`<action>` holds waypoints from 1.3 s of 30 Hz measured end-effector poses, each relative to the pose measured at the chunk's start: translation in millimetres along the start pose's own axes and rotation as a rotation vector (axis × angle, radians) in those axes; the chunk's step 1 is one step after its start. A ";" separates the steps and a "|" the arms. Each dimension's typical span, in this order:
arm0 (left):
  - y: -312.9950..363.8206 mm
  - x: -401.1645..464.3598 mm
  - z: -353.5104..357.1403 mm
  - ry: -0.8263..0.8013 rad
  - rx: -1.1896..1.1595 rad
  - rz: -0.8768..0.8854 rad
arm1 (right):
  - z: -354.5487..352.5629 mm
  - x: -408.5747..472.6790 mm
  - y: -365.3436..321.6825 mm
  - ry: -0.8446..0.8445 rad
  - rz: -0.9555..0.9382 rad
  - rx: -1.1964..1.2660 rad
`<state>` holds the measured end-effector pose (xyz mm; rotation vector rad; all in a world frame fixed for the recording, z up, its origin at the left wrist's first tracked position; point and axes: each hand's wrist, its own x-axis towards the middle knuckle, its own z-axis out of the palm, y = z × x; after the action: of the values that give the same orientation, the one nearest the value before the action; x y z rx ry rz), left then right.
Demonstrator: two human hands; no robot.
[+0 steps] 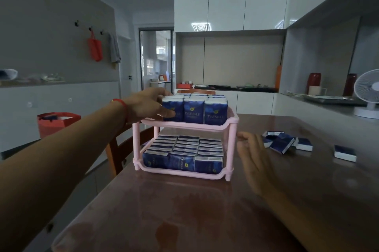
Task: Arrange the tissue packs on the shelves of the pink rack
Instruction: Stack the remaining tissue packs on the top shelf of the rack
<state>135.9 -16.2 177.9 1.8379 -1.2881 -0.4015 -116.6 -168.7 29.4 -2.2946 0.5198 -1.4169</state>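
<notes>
A pink two-shelf rack [232, 128] stands on the brown table [184, 210]. Its upper shelf holds several upright blue tissue packs [194, 111], and the lower shelf is filled with several more packs [184, 149]. My left hand [147, 104] reaches to the upper shelf's left end, thumb on the front of the leftmost pack and fingers over its top. My right hand [254, 159] hovers flat and relaxed just right of the rack, holding nothing. Several loose packs [282, 142] lie on the table to the right, one [345, 153] farther out.
A wooden chair [121, 149] sits at the table's left edge behind the rack. A white fan [368, 93] stands on the counter at right. A red bag [56, 123] sits at the left. Cabinets and a counter fill the background.
</notes>
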 end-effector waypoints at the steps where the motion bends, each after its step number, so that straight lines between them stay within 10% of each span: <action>1: 0.3 0.8 1.3 0.002 -0.022 -0.015 | 0.0 -0.1 0.3 0.016 -0.028 -0.017; 27: 25.6 -9.7 22.8 -0.127 -0.120 -0.030 | 5.5 -0.2 7.0 -0.041 0.053 0.023; 34: 16.4 -26.2 33.7 0.342 0.041 0.073 | 3.7 3.5 17.4 -0.069 0.110 0.032; 37: 13.5 -65.4 77.9 0.770 0.232 0.463 | 1.2 6.3 20.9 -0.030 0.209 0.064; 39: 14.0 -90.0 122.9 0.700 0.187 0.662 | 0.3 11.3 24.5 -0.001 0.293 0.045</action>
<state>7.7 6.7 97.5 1.3729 -1.3374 0.6787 -114.2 -195.3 25.3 -2.0817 0.7798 -1.2705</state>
